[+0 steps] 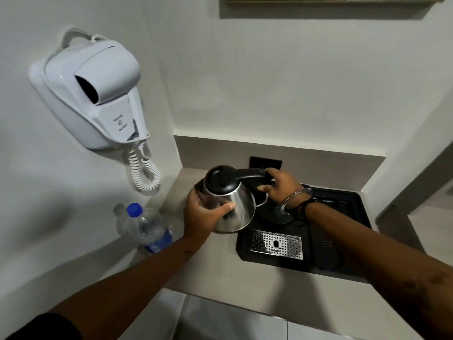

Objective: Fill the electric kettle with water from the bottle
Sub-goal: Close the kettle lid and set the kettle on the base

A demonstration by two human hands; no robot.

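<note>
A steel electric kettle with a closed black lid is tilted and held just above the left edge of a black tray. My right hand grips its black handle. My left hand wraps around the kettle's steel body from the left. A clear plastic water bottle with a blue cap and blue label stands upright on the counter to the left of my left hand, cap on.
The beige counter sits in a wall niche. On the tray lie a perforated metal drip grate and the kettle's base, partly hidden. A white wall-mounted hair dryer with a coiled cord hangs upper left. A dark wall socket is behind the kettle.
</note>
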